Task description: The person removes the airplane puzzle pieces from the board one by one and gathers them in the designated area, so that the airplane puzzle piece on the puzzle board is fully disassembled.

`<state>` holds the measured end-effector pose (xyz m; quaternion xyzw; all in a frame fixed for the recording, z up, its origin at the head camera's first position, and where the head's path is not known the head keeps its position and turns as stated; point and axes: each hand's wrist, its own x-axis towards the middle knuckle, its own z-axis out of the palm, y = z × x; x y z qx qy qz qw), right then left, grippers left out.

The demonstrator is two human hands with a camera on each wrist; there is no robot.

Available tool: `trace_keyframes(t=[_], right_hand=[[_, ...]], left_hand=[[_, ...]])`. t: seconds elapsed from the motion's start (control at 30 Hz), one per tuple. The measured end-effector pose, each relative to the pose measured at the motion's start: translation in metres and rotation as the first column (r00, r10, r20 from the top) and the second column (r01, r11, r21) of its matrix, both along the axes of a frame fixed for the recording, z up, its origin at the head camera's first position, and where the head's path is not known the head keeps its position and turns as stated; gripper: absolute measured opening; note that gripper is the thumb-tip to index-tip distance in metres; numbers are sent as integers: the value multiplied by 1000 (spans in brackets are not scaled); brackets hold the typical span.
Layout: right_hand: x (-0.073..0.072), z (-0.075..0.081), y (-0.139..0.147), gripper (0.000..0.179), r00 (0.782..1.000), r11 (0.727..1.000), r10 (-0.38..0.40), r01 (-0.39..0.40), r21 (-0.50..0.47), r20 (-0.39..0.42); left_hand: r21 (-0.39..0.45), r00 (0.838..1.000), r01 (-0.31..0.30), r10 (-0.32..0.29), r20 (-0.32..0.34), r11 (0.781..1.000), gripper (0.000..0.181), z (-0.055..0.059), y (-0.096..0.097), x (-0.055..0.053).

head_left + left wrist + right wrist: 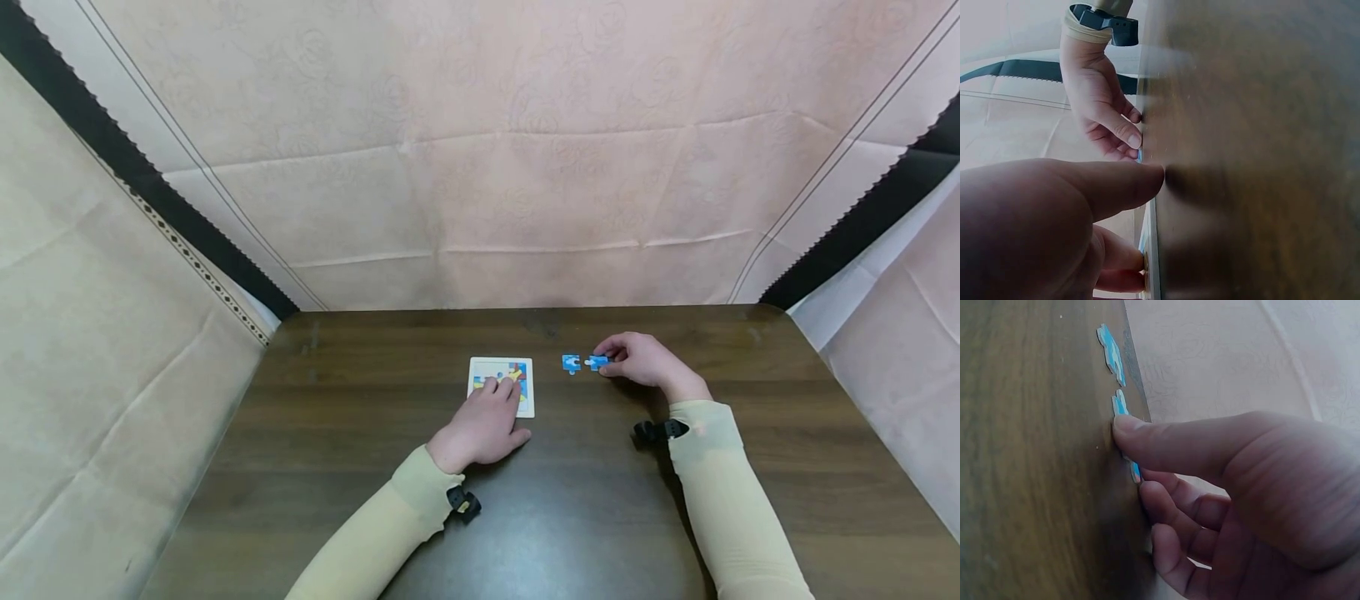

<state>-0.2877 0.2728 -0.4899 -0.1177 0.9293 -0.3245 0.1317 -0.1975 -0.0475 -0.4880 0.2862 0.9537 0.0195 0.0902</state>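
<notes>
A small white-framed jigsaw puzzle (527, 400) with a colourful picture lies flat on the table. My left hand (486, 423) rests on it, fingertips touching the picture and the thumb out to the side on the wood. To the right of the puzzle, my right hand (643, 360) pinches a blue-and-white puzzle piece (1120, 405) between thumb and fingers, low at the table surface. A second blue-and-white puzzle piece (571, 363) lies just left of the pinched one, a small gap between them. My left fingers hide part of the puzzle picture.
The brown wooden table (360, 417) ends in a straight far edge, with a pale cloth (487, 208) hanging behind it. Pale cloth also hangs along both sides. Each wrist carries a small black camera on a strap.
</notes>
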Motion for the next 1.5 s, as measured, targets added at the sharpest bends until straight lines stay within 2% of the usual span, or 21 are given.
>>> trace_keyframes(t=[0.33, 0.67, 1.0, 1.1, 1.3, 1.43, 1.5], right_hand=[[1, -1, -1, 30, 1000, 1000, 1, -1, -4, 8], [0, 1, -2, 31, 1000, 1000, 11, -11, 5, 5], [0, 2, -1, 31, 1000, 1000, 13, -13, 3, -1], [-1, 4, -1, 32, 1000, 1000, 13, -13, -7, -7], [-1, 11, -7, 34, 996, 999, 23, -25, -28, -85], [4, 12, -27, 32, 991, 997, 41, -48, -55, -126], [7, 11, -43, 29, 988, 995, 75, -84, -60, -139]], left_hand=[[3, 1000, 3, -3, 4, 1000, 79, -2, 1, 0], [4, 1000, 4, -4, 9, 1000, 79, 2, 0, 1], [6, 1000, 5, -5, 10, 1000, 78, -4, 1, -1], [20, 1000, 8, -8, 12, 1000, 78, 0, 0, 0], [29, 999, 32, -33, 31, 999, 80, 4, -1, 3], [37, 997, 35, -38, 63, 999, 82, 5, -2, 5], [37, 996, 32, -35, 87, 999, 84, 5, -4, 7]])
